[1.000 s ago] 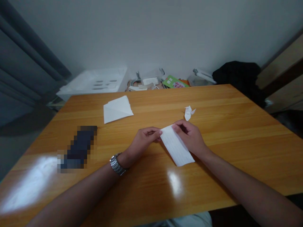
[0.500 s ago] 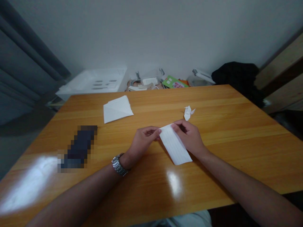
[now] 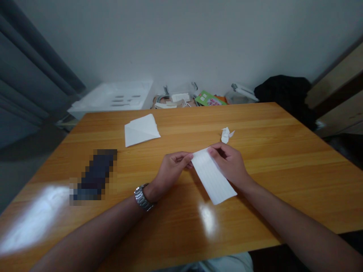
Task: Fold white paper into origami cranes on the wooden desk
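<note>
Near the middle of the wooden tabletop (image 3: 283, 162), both hands meet at the far end of a long, white folded paper strip (image 3: 213, 175). The left hand (image 3: 171, 170) comes in from the left and pinches the strip's far left corner between thumb and fingertips, with the other fingers curled under. The right hand (image 3: 229, 163) grips the same far end from the right side, its fingers bent over the top edge and its palm alongside the strip. From that shared grip the strip runs back toward the person at a slant, and its near end sits just beside the right wrist; whether that end lies flat on the wood or is lifted slightly cannot be told. A metal wristwatch (image 3: 141, 197) sits on the left wrist. Just beyond the right hand, apart from it, is a small crumpled white scrap (image 3: 226, 134). Farther left, well apart from both hands, a larger folded white sheet (image 3: 141, 130) lies flat, and nearer the left edge is a dark object (image 3: 95, 174) that is blurred out. Behind the tabletop, against the wall, are a white tray (image 3: 113, 99), a green packet (image 3: 209, 99) among loose clutter, and a black bundle (image 3: 286, 92).
</note>
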Tool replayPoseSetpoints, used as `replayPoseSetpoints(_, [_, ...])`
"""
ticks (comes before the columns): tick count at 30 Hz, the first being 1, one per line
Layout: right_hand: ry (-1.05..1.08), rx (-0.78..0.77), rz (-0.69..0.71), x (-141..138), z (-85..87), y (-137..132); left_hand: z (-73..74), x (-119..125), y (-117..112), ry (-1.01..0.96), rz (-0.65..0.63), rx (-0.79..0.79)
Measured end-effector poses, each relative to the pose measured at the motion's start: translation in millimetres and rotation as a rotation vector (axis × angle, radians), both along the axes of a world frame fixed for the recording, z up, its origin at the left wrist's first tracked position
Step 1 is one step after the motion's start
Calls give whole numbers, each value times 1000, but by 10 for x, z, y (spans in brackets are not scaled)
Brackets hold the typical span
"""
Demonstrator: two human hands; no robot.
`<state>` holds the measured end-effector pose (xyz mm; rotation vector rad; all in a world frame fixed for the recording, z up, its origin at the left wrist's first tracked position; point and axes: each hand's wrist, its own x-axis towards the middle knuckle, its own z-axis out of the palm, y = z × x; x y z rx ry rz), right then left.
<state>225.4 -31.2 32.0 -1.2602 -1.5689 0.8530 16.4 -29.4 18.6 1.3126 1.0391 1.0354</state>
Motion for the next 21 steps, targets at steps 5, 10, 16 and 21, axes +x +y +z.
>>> replayPoseSetpoints(5, [18, -40, 67, 29, -26, 34, 6, -18, 33, 78, -58, 48])
replayPoseSetpoints(10, [-35, -57, 203, 52, -57, 64, 14, -3, 14, 169, -134, 161])
replayPoseSetpoints(16, [22, -152, 329, 79, -51, 65, -79, -2, 14, 148, -36, 177])
replayPoseSetpoints(21, [-178, -98, 336, 157, 26, 82, -58, -12, 21, 148, 85, 276])
